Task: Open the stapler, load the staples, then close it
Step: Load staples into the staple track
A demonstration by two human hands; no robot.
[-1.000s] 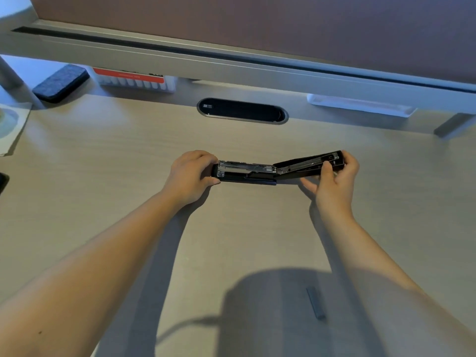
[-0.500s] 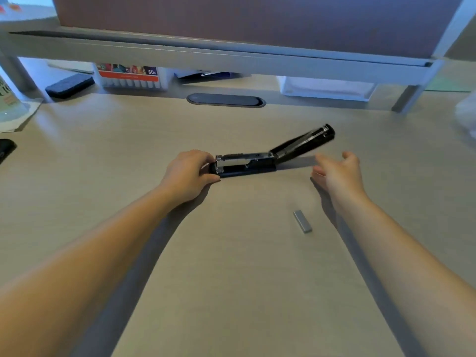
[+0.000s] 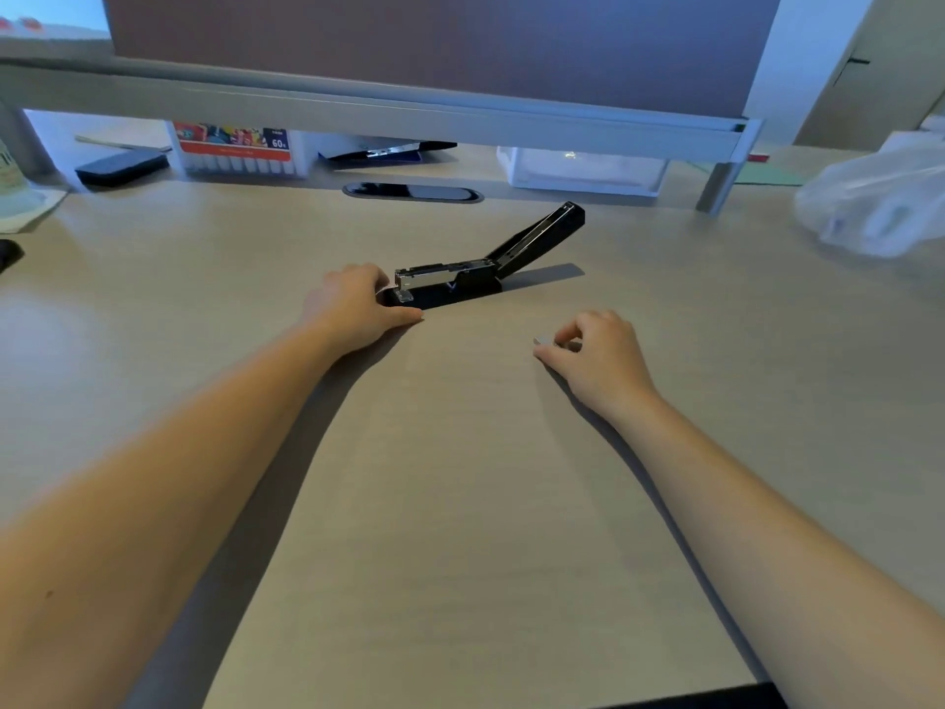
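Observation:
A black stapler (image 3: 460, 286) lies on the pale wooden desk (image 3: 460, 504), its lid (image 3: 544, 237) swung up and back to the right so the metal staple channel shows. My left hand (image 3: 358, 307) grips the stapler's front end and holds its base down. My right hand (image 3: 595, 358) rests on the desk in front of the stapler, to its right, with thumb and fingertips pinched around a small grey strip of staples (image 3: 543, 341). Most of the strip is hidden under the fingers.
At the back runs a grey shelf rail (image 3: 409, 112) under a brown panel. Beneath it stand a marker box (image 3: 238, 148), a dark pad (image 3: 122, 166), a clear tray (image 3: 583, 171) and a cable slot (image 3: 411, 191). A plastic bag (image 3: 879, 202) lies far right.
My right hand let go of the stapler's lid, came back toward me and closed on the staple strip. The lid stayed raised. My left hand kept its hold.

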